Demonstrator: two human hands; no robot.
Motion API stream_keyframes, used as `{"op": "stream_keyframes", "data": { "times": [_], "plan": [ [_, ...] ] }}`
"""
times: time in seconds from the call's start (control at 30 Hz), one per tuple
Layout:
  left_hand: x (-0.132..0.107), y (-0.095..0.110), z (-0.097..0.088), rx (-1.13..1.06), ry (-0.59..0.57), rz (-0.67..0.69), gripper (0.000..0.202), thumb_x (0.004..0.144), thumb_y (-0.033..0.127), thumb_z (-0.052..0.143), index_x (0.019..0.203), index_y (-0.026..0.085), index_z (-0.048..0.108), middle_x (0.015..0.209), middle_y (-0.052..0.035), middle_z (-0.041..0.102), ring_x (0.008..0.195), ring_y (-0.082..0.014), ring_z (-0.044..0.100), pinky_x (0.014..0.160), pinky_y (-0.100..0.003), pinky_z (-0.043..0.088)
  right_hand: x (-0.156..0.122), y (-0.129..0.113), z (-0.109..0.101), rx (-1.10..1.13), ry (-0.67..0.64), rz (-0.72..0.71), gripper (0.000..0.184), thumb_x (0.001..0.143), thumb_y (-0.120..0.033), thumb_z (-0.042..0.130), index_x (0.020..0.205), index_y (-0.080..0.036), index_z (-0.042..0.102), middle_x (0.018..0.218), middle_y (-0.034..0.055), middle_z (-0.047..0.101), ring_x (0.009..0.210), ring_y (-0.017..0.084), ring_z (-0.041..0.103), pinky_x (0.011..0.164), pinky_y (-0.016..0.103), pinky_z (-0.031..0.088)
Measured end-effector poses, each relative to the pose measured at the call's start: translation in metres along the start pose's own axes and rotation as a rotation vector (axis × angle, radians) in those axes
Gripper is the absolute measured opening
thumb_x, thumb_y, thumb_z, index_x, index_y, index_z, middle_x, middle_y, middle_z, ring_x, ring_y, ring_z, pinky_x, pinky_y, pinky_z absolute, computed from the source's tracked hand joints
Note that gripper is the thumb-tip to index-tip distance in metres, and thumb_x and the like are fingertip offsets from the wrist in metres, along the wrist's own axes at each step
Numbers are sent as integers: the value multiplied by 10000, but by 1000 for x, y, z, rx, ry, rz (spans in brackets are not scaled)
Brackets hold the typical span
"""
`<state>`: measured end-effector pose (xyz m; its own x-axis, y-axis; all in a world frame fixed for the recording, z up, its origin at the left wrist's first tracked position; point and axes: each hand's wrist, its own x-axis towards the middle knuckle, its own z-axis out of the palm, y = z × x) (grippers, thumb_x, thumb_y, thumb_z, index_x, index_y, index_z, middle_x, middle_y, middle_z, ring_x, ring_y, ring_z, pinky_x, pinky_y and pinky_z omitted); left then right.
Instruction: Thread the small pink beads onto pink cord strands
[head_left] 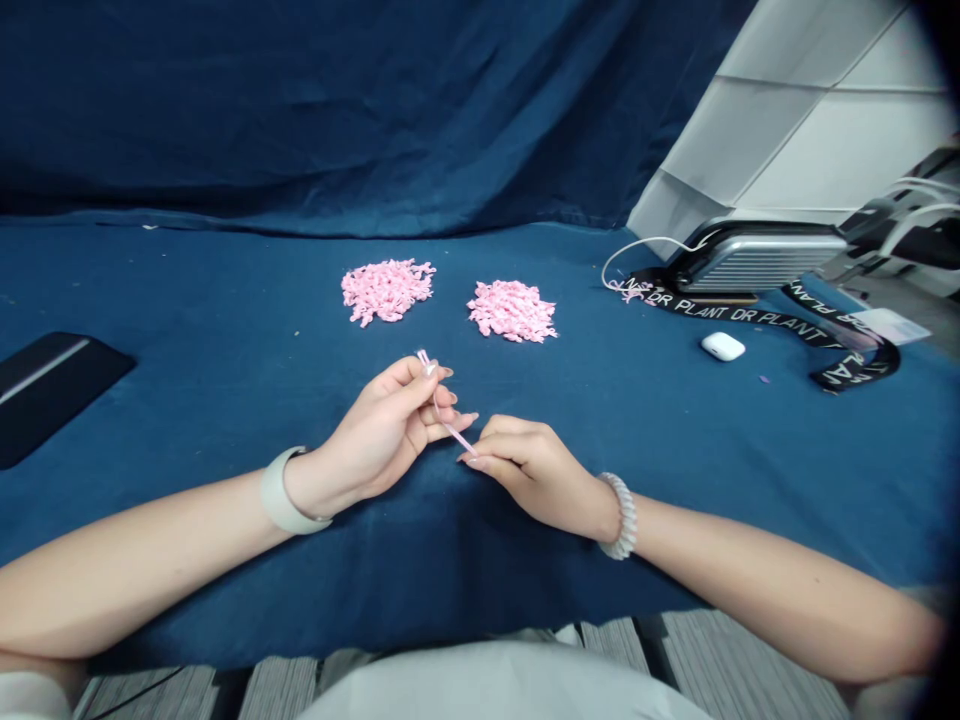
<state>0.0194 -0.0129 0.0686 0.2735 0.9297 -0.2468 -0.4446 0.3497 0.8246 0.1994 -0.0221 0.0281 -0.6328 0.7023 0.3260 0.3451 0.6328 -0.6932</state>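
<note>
A thin pink ribbon strip runs between my two hands, low over the blue cloth. My left hand pinches its upper end between thumb and index finger, with the other fingers loosely curled. The lower end sits in a pinch of my right hand, thumb against the bent fingers. Beyond my hands lie two heaps of small pink knotted pieces, a left heap and a right heap.
On the right are a white earbud case, a black lettered lanyard and a silver ribbed device with a white cable. A dark flat case lies at the far left. A blue curtain hangs behind.
</note>
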Motion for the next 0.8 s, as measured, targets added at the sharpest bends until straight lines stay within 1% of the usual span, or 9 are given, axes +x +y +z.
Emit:
{"op": "stream_keyframes", "data": {
  "times": [0.07, 0.13, 0.2, 0.3, 0.47, 0.57, 0.7, 0.8],
  "plan": [
    [1, 1, -1, -8, 19, -1, 96, 799, 226, 532, 838, 156, 479, 612, 52, 512, 533, -13, 509, 751, -338, 549, 0, 2, -2, 0, -5, 25, 231, 875, -231, 449, 854, -136, 658, 781, 35, 594, 742, 62, 522, 717, 185, 423],
    [1, 1, -1, 3, 38, -12, 101, 797, 227, 532, 848, 158, 479, 619, 51, 497, 501, -7, 476, 636, -276, 558, 1, 2, -4, 9, -4, 44, 233, 877, -235, 447, 860, -139, 659, 792, 32, 595, 746, 56, 526, 722, 177, 423],
    [2, 0, -2, 33, 55, -28, 115, 790, 233, 541, 852, 159, 479, 627, 49, 487, 476, -3, 448, 526, -215, 533, 2, 2, -6, 19, 3, 55, 232, 875, -248, 455, 862, -148, 664, 794, 28, 599, 750, 53, 530, 723, 171, 423],
    [3, -4, -3, 86, 80, -56, 150, 772, 257, 567, 848, 159, 481, 633, 48, 478, 457, 0, 418, 437, -168, 488, 2, 3, -8, 51, 30, 85, 215, 853, -281, 496, 850, -165, 678, 792, 21, 611, 749, 51, 542, 721, 168, 424],
    [6, -12, -6, 144, 78, -93, 217, 741, 310, 603, 853, 167, 483, 643, 45, 478, 453, -10, 415, 365, -132, 422, 3, 5, -10, 94, 91, 152, 223, 787, -347, 580, 739, -151, 674, 727, 25, 604, 693, 60, 538, 682, 184, 423],
    [8, -15, -6, 168, 72, -112, 237, 732, 325, 612, 850, 164, 484, 638, 43, 483, 451, -13, 418, 353, -123, 401, 3, 5, -11, 81, 100, 164, 242, 777, -355, 589, 694, -136, 648, 714, 30, 596, 681, 67, 532, 676, 195, 422],
    [9, -17, -7, 204, 69, -127, 239, 738, 334, 604, 841, 154, 485, 627, 40, 499, 430, -10, 406, 338, -119, 374, 4, 8, -16, 64, 25, 126, 211, 848, -277, 494, 769, -137, 629, 786, 31, 602, 742, 63, 541, 720, 190, 425],
    [10, -20, -7, 270, 37, -145, 244, 746, 343, 590, 842, 140, 494, 607, 35, 512, 403, -12, 405, 345, -133, 384, 3, 11, -18, 59, -13, 93, 210, 870, -253, 454, 819, -144, 626, 830, 32, 605, 779, 62, 545, 744, 188, 425]
  ]
}}
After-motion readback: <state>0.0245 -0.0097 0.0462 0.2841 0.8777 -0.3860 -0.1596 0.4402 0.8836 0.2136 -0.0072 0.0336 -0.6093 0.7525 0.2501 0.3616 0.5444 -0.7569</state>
